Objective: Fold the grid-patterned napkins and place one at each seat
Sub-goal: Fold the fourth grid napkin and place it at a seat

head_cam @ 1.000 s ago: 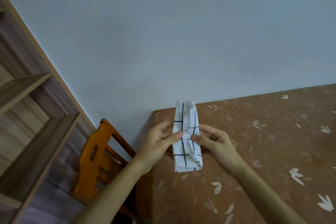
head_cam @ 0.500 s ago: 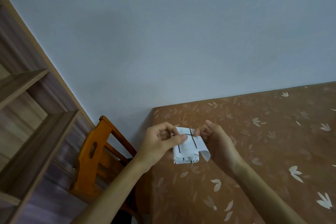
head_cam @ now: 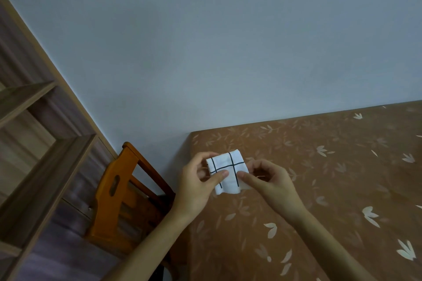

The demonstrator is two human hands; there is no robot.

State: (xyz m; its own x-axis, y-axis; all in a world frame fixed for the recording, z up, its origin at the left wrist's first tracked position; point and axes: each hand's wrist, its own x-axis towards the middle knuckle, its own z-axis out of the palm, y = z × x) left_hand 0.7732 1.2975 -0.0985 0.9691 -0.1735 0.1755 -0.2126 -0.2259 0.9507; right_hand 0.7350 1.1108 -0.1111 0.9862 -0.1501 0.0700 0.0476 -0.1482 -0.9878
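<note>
A white napkin with a black grid (head_cam: 228,171) is folded into a small, roughly square packet and held just above the near-left corner of the table (head_cam: 319,178). My left hand (head_cam: 197,186) pinches its left edge, thumb on top. My right hand (head_cam: 268,181) pinches its right edge with thumb and forefinger. The underside of the napkin is hidden.
The table wears a brown cloth printed with pale leaves and stands against a plain grey-blue wall. An orange wooden chair (head_cam: 121,191) stands at the table's left end. Wooden shelving (head_cam: 34,150) fills the left side of the view.
The napkin was a long upright strip a second ago; it has been folded over in half into a short square packet, still held between both hands.
</note>
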